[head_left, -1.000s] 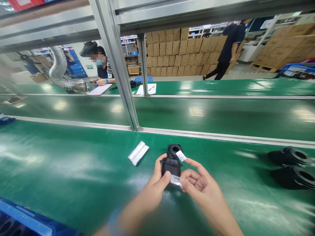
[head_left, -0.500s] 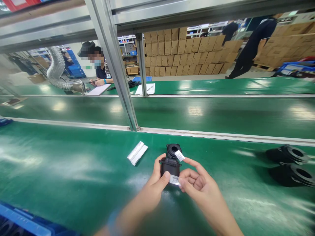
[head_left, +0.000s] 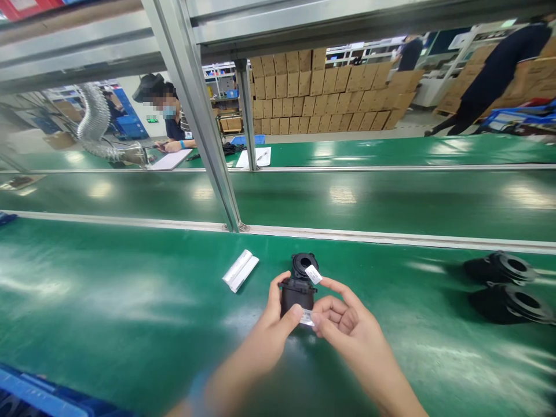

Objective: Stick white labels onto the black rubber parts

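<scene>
My left hand (head_left: 274,327) grips a small black plastic part (head_left: 299,287) with a round opening, held just above the green bench (head_left: 130,313). Its thumb presses a white label (head_left: 306,317) against the part's near face. My right hand (head_left: 347,330) pinches the same label from the right with its thumb. A second small white label (head_left: 313,274) sticks to the tip of the right forefinger, beside the part's opening.
A white strip of label backing (head_left: 240,270) lies on the bench left of the part. Two more black parts (head_left: 504,286) rest at the right. A metal upright (head_left: 200,121) rises behind. A blue bin (head_left: 43,397) sits at the lower left. A seated person (head_left: 171,124) works across the belts.
The lower label has been pressed closer onto the part, with both thumbs nearer together. A person walking in the background has moved further right.
</scene>
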The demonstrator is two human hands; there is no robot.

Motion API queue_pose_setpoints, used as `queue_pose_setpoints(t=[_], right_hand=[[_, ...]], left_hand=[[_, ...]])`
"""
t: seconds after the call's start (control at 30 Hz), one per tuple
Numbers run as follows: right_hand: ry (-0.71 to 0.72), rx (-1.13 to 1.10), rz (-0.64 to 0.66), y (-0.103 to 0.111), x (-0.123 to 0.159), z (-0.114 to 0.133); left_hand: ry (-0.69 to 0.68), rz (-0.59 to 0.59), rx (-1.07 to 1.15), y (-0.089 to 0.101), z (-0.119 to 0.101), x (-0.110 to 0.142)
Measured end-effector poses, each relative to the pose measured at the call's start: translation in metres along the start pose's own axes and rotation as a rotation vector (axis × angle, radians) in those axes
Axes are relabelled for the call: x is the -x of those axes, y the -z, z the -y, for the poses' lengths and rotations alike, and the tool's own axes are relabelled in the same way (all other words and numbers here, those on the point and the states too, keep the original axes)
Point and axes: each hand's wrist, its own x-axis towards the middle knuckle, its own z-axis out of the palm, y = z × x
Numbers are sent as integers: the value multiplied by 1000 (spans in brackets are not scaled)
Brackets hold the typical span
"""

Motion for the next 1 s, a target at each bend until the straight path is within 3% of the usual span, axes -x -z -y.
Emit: queue_pose_setpoints(t=[0.1,0.27,0.4,0.57,0.8,0.87,1.0], right_hand=[[17,52,-22,3,1,1],[157,275,-223,20,-2,-1],[274,372,-39,24,-5,-3],[328,426,164,15,-4,-8],[309,516,94,11,-4,-27],[295,443,101,12,-5,-27],[209,230,135,15,-7,-20]], left_hand=[[13,-39,70,0,3,-2],[6,-124,286,-2,-4,-4],[-16,-111,396,-5,-12,-4],[14,4,478,-7,-11,-2],[32,-144,120,-5,-4,-6],[7,-94,144,-4,-4,-8],[-57,113,348,-1,-6,-8]])
